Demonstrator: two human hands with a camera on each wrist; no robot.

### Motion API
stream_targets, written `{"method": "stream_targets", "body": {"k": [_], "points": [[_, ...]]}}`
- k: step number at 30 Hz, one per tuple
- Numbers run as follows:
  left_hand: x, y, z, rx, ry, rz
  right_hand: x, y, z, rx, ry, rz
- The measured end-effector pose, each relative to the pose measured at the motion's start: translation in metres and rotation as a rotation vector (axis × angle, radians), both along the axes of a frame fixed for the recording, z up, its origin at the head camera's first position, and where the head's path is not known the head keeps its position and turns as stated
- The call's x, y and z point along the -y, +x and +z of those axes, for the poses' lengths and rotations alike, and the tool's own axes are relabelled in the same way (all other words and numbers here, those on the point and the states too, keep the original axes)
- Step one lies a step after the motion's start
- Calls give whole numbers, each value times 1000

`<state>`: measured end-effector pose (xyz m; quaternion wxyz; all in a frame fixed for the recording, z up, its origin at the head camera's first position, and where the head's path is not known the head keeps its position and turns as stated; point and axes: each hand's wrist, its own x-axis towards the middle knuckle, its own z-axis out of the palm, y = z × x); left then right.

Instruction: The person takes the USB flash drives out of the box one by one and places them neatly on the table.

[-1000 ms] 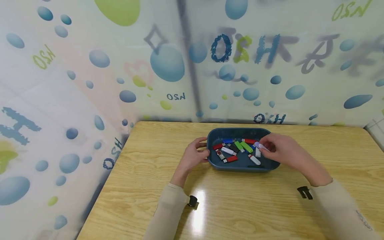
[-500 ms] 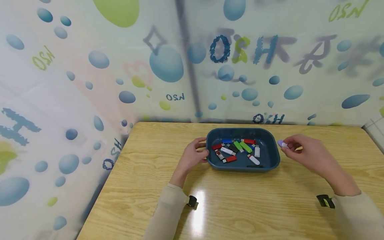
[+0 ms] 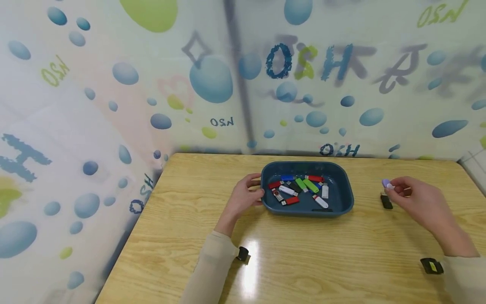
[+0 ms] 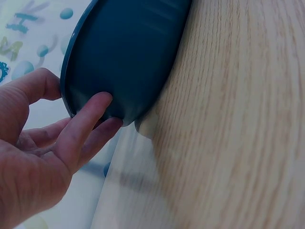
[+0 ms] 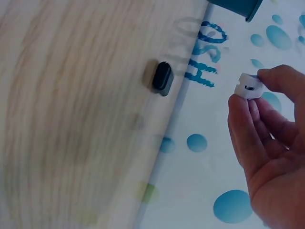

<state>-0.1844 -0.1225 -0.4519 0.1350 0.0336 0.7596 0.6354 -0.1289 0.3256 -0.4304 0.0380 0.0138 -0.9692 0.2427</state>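
Observation:
My right hand [image 3: 421,200] pinches a purple-and-white USB flash drive [image 3: 386,184] between thumb and fingertips, raised above the table right of the basin. In the right wrist view its white end [image 5: 249,87] faces the camera. A black USB flash drive [image 3: 386,201] lies on the table just below the held one in the head view. My left hand [image 3: 244,192] holds the left end of a dark blue plastic basin [image 3: 343,204], fingertips against its outer wall in the left wrist view. Red, green, blue, white and black flash drives lie loose in the basin, several beside a green one [image 3: 311,186].
The basin stands near the back edge of a wooden table [image 3: 322,261]. Behind the table hangs a patterned backdrop [image 3: 212,80] with blue and green drops and lettering. A black band [image 3: 432,266] sits at the right sleeve.
My right hand has carried the purple-and-white flash drive out of the basin and to the right. The black flash drive on the table has come into sight. My left hand stays on the basin.

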Motion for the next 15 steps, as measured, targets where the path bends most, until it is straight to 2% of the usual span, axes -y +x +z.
{"method": "stream_targets", "body": {"k": [7, 15], "points": [[0, -1, 0, -2, 3, -8, -15, 3, -5, 79, 50, -99], [2, -1, -1, -3, 29, -22, -32, -5, -10, 224, 93, -94]]}}
